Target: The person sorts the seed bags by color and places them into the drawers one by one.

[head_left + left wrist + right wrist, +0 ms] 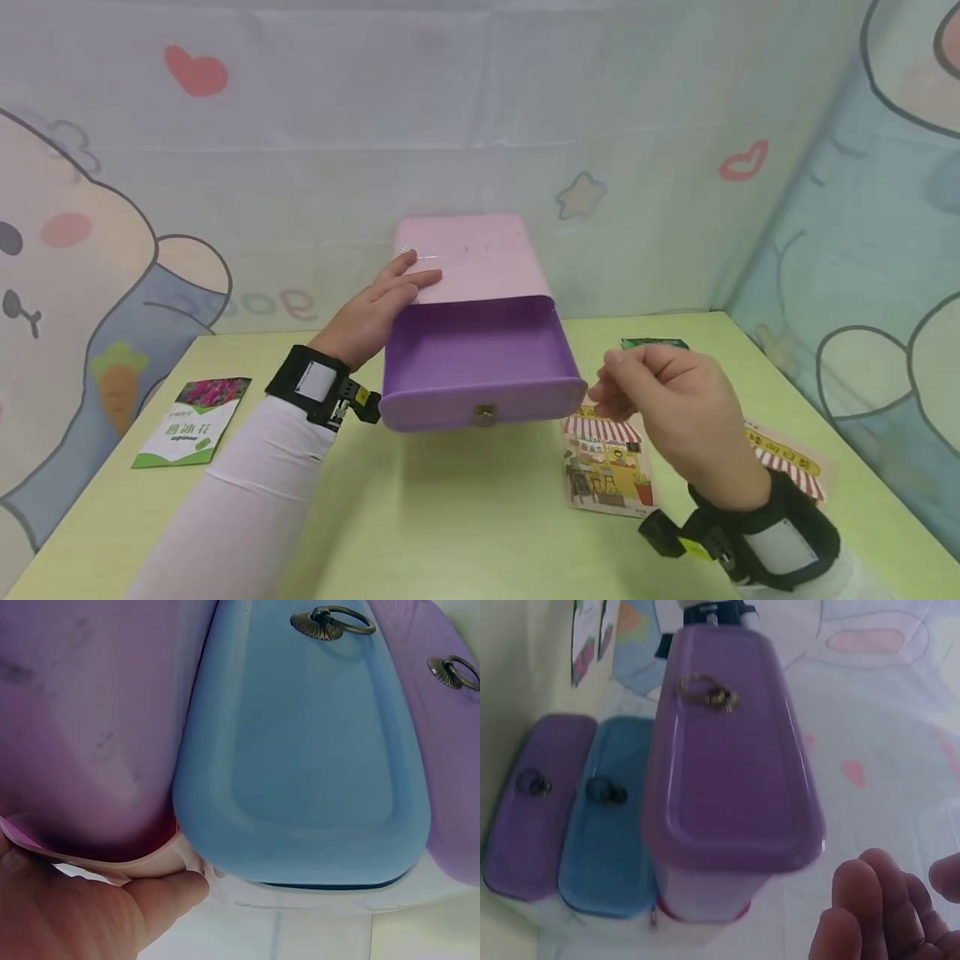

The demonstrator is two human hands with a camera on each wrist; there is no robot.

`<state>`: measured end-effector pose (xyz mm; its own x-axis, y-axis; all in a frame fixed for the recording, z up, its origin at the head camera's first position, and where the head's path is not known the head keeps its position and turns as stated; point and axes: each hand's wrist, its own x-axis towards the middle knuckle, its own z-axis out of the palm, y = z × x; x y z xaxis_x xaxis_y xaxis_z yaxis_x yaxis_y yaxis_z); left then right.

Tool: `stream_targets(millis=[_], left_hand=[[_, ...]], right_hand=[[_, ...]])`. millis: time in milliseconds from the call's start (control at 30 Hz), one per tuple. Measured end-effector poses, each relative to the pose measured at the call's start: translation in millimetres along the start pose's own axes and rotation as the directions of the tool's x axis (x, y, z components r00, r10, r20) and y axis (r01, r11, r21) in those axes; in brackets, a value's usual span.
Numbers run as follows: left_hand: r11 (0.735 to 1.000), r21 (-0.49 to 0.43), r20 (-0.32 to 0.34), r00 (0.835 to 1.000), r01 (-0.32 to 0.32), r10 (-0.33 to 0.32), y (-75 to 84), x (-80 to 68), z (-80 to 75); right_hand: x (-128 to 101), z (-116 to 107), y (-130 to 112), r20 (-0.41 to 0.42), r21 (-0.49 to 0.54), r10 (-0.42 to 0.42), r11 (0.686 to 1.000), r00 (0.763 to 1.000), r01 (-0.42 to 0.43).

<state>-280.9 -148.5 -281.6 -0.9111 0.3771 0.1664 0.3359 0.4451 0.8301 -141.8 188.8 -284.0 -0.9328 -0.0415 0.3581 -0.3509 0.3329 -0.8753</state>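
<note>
Purple drawer (480, 367) juts open; left hand (375, 312) fingers lie flat on its cabinet (472, 258), right hand (675, 408) fingers curl empty just beside.

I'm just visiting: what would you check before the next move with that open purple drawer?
1. Top drawer pulled out: ok.
2. Drawer inside free of items: ok in the head view.
3. Left hand steadying the pink cabinet: ok, fingers lie on its top.
4. Right hand holding something: cannot tell, fingers curled above the table.
5. Seed packets within reach beside the drawer: ok.
6. Lower drawers shut: ok.
</note>
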Motion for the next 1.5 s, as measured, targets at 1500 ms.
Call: stream_targets(millis=[1500], left_hand=[[1.0,0.008,-0.019,1.0,0.02,-0.019,2.6,-5.0,1.9]], right_hand=[[140,-95,205,0.196,-0.933,0.71,0.347,0.677,-0.094]])
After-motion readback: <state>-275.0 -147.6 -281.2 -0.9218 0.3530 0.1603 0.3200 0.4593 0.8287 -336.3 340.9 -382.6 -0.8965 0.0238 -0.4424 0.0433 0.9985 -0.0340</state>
